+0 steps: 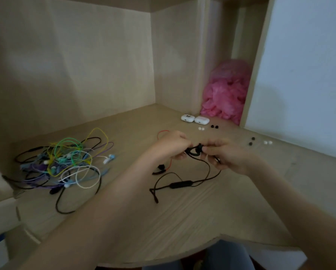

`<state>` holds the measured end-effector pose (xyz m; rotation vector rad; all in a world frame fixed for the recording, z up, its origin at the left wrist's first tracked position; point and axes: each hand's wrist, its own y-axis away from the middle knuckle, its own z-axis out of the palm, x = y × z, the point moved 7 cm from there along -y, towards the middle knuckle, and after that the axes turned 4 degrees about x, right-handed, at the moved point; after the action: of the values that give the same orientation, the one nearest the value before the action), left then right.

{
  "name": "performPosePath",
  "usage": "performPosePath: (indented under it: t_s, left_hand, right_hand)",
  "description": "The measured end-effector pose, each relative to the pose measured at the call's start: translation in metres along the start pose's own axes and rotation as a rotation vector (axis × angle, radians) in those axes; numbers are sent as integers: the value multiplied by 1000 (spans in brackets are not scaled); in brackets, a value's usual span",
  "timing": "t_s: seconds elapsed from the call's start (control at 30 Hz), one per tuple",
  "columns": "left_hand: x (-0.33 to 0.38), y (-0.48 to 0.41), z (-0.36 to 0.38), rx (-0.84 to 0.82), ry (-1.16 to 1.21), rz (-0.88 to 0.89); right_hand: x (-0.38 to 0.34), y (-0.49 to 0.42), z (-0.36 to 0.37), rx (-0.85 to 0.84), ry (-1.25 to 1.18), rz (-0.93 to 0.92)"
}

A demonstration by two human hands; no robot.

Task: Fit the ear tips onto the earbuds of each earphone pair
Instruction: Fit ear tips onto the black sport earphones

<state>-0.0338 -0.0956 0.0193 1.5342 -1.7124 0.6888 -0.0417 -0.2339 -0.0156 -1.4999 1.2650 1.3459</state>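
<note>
- We work at a pale wood desk (182,221) set in a corner, with panel walls behind it and to the left.
- We see a pink bag (224,94), crumpled, filling the narrow niche at the far right of the desk.
- We have a tangle (62,164) of earphones on the left of the desk, with black, purple, blue, green, yellow and white cords looped through one another, well apart from our hands.
- Our left hand (173,145) is raised over the middle of the desk, its fingers curled round the hook end of a black earbud (197,149).
- Our right hand (227,156) meets it from the other side, fingertips pinching the same earbud. We cannot tell whether a tip sits between the fingers.
- The black earphone (179,185) hangs from that earbud, and its cord drops to the desk. Its inline remote lies flat below our hands.
- A red cord (162,132) shows as a loop behind the left hand and again under it.
- Two white cases (187,117) lie closed, side by side, just before the bag.
- Near the cases we see two white tips (201,129) and two black tips (214,126).
- Further right lies a second pair of black tips (251,141), with a second pair of white tips (268,142) near it.
</note>
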Motion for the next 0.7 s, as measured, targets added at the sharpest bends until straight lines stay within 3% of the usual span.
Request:
performPosePath:
  t_s: [0.17,0.3,0.5,0.6,0.7]
  left_hand:
    - [7,-20,46,-194,-237,26]
    - [14,-37,63,-167,-398,115]
    - [33,-62,67,-63,-248,267]
    - [32,-80,58,4,-132,229]
    - [28,-97,53,-9,-61,151]
  right_hand:
    - [25,4,-46,161,170,63]
    - [32,-1,-66,309,208,13]
    - [24,-18,-76,357,44,-25]
    - [16,-39,-83,356,73,-2]
    - [5,-68,-103,499,223,-35]
